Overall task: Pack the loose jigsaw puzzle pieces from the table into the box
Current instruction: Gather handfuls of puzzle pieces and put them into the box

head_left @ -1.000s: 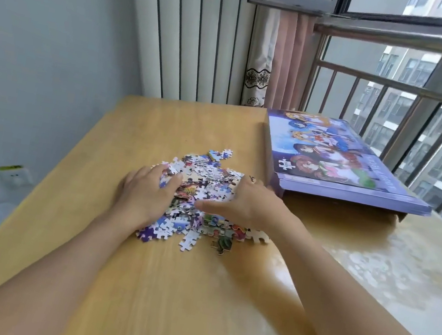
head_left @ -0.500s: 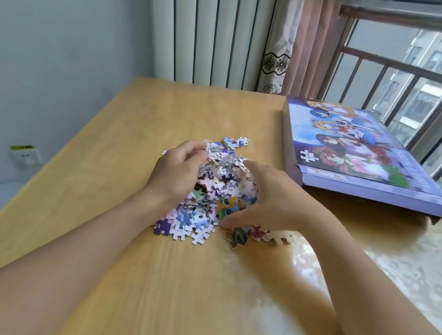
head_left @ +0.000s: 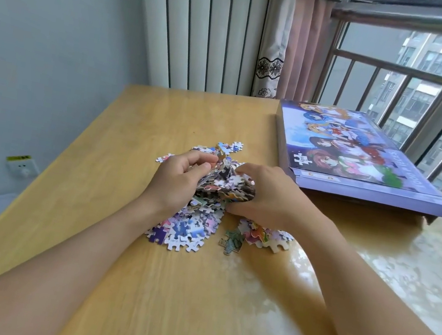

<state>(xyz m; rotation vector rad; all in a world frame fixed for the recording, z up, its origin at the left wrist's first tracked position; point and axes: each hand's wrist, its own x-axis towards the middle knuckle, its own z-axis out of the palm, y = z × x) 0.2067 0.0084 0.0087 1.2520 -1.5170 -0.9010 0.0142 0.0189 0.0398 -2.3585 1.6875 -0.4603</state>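
Note:
A heap of loose jigsaw pieces (head_left: 191,227) lies in the middle of the wooden table (head_left: 89,203). My left hand (head_left: 175,183) and my right hand (head_left: 265,195) face each other with curled fingers and squeeze a raised bunch of pieces (head_left: 226,183) between them, slightly above the table. More pieces stay flat below and in front of my hands. A few pieces (head_left: 230,147) lie beyond them. The purple puzzle box (head_left: 363,160) with a cartoon picture sits at the right, its lid on, with a brown base showing underneath.
A window with a metal railing (head_left: 404,90) runs along the right behind the box. A curtain (head_left: 288,46) and ribbed wall panel (head_left: 197,24) stand behind the table's far edge. A wall socket (head_left: 22,165) is low on the left.
My hands moved from lying flat on the heap to closing in from both sides, and they have lifted a bunch of pieces off the table.

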